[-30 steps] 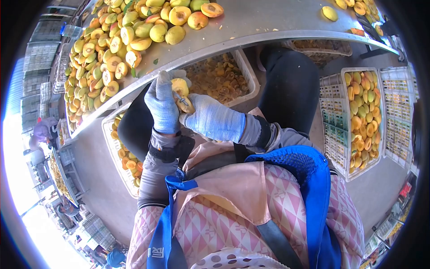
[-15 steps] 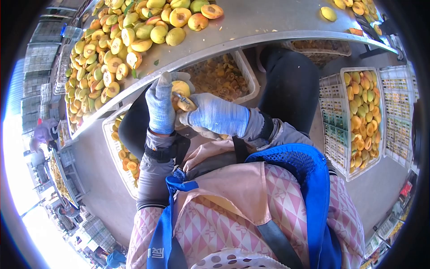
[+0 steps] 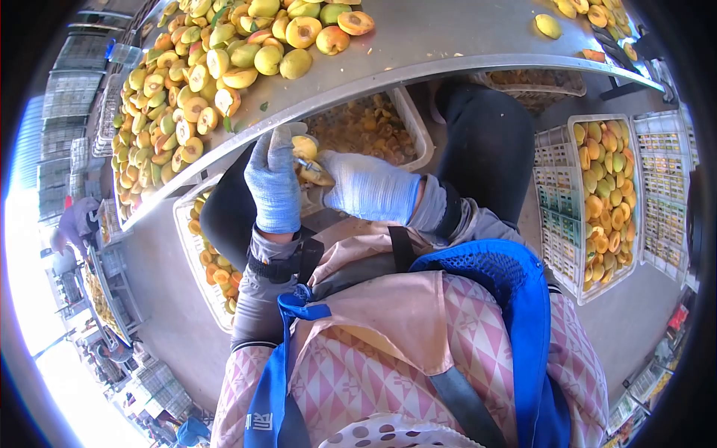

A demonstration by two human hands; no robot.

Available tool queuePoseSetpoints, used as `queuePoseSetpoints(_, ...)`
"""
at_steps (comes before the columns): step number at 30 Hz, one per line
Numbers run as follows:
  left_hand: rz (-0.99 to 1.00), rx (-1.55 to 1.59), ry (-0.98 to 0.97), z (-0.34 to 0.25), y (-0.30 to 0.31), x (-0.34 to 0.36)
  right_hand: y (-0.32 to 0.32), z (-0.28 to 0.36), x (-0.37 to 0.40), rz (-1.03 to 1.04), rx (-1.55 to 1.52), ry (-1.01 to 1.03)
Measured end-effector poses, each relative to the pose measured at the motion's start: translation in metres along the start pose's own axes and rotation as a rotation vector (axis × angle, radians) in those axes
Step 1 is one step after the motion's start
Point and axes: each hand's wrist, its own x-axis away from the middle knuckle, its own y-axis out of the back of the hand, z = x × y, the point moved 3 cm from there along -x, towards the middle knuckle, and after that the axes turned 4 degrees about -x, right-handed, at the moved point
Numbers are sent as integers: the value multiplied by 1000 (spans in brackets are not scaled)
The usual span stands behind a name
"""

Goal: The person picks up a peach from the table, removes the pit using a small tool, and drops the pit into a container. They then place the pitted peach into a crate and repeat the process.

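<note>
Both my hands wear pale blue-grey work gloves and meet just below the table's edge. My left hand [image 3: 273, 183] is closed around a yellow peach [image 3: 304, 145], which shows past its fingers. From the right, my right hand [image 3: 367, 185] is closed on a small metal tool [image 3: 302, 162], whose grip is mostly hidden by the glove. A cut peach piece [image 3: 317, 175] lies against the tool, between the two hands. A large heap of halved peaches [image 3: 179, 112] covers the left of the metal table [image 3: 336, 63] above my hands.
Beneath the table a white crate [image 3: 420, 134] holds peach scraps. Crates of peaches stand at my left [image 3: 183, 224] and right [image 3: 571, 209]. A single peach [image 3: 547, 25] sits farther right on the table. A person [image 3: 75, 224] is at far left.
My left hand has turned slightly and shifted a little right and down. Still close together, both hands keep hold of the peach and the tool. The view has moved slightly.
</note>
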Motion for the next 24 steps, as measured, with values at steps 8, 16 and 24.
queuePoseSetpoints(8, -33, 16, -27, 1, -3, 1, -2, 6, 7, -74, 294, -122)
queuePoseSetpoints(16, 97, -14, -14, 4, -3, -5, -5, -9, 5, -51, 112, -152)
queuePoseSetpoints(24, 23, 24, 57, 9, -10, -10, 9, 6, 4, 2, 417, -176)
